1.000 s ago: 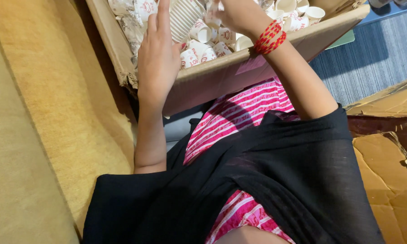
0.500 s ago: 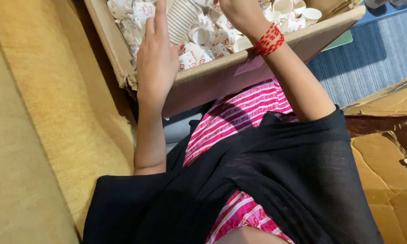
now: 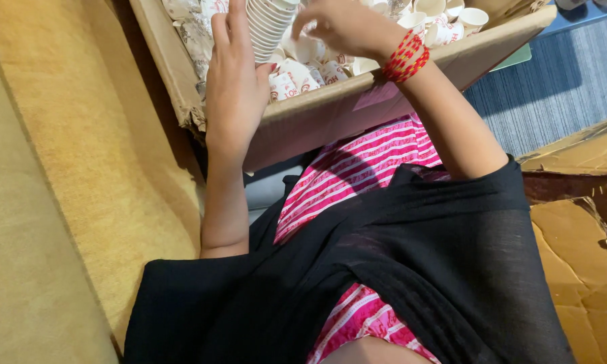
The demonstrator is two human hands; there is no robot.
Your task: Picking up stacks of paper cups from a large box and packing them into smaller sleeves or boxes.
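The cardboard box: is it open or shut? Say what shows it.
Open. The cardboard box has no lid across its top, and loose paper cups show inside it.

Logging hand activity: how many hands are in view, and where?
2. Left hand rests against the nested stack of white paper cups; right hand hovers over the brown cardboard box.

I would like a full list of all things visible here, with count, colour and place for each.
stack of paper cups: one stack, white, against the left hand, over the box
loose paper cups: many, white with red print, inside the box
cardboard box: one, brown, on the lap
flattened cardboard: brown, right side
carpet: blue-grey, upper right
sofa: yellow-brown, left
bangles: several, red, right wrist
left hand: steadies the stack
right hand: above the cups
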